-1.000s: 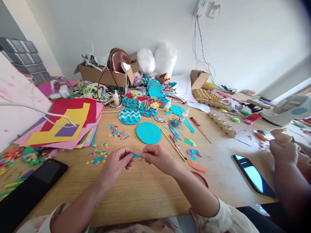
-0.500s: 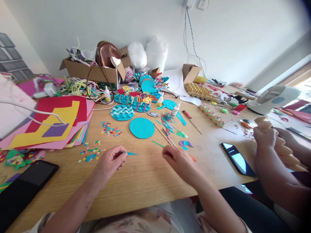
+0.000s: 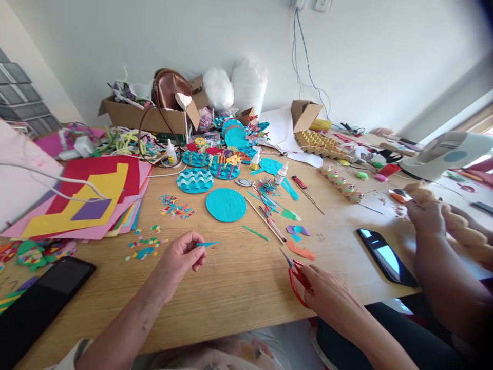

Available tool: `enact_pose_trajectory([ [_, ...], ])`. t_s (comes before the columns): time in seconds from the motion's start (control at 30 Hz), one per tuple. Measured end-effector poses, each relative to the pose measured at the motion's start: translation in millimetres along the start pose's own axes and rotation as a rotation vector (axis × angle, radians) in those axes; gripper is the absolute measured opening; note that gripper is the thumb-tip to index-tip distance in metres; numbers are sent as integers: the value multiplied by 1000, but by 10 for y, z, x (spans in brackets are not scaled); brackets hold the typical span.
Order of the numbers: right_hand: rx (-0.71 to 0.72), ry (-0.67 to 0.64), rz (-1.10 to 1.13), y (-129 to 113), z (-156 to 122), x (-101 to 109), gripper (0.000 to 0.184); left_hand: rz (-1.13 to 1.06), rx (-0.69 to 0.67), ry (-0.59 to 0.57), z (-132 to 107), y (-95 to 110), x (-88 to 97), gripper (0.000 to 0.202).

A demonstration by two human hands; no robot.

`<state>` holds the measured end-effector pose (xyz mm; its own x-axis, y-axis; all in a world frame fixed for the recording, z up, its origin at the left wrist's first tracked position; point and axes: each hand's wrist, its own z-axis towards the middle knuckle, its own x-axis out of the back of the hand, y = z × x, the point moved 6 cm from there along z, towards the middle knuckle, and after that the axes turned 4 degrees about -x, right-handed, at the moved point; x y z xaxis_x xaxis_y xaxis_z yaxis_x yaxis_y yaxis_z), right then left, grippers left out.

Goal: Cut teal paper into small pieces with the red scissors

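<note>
Scissors (image 3: 293, 265) with red handles are in the right hand (image 3: 323, 290), which is low and to the right, with the back of the hand up. Its grip is closed on the handles, and the blades point forward and to the left. I cannot tell if they touch the desk (image 3: 231, 298). The left hand (image 3: 187, 252) is near the middle, on the near side of the blue circle (image 3: 226, 204). Its grip is a small pinch on a thin blue paper (image 3: 210, 243), and the sharp end points right.

One second ago, both hands held the blue paper. Half a second ago, the right hand was off it, near the green strip (image 3: 256, 233), and no scissors showed there. Now it is lower, nearer the orange paper (image 3: 300, 250). The left hand keeps its pinch.
</note>
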<state>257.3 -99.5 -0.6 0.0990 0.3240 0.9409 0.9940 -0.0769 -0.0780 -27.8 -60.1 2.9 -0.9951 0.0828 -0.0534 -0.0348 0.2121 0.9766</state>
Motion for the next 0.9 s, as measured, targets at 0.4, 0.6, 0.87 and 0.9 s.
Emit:
enact_pose_trajectory([
  [0.4,358,-184,671,-1201,-172,-162,19,-169,-6,29,-22,-66,-25,15],
  [0.6,438,-150,571,-1269,-59,-60,25,-69,-38,16,-18,-25,-22,14],
  [0.87,485,-143,411,-1312,95,69,25,41,-37,19,24,10,-38,15],
  [0.9,483,-140,399,-1325,106,85,25,45,-23,17,28,1,-47,15],
])
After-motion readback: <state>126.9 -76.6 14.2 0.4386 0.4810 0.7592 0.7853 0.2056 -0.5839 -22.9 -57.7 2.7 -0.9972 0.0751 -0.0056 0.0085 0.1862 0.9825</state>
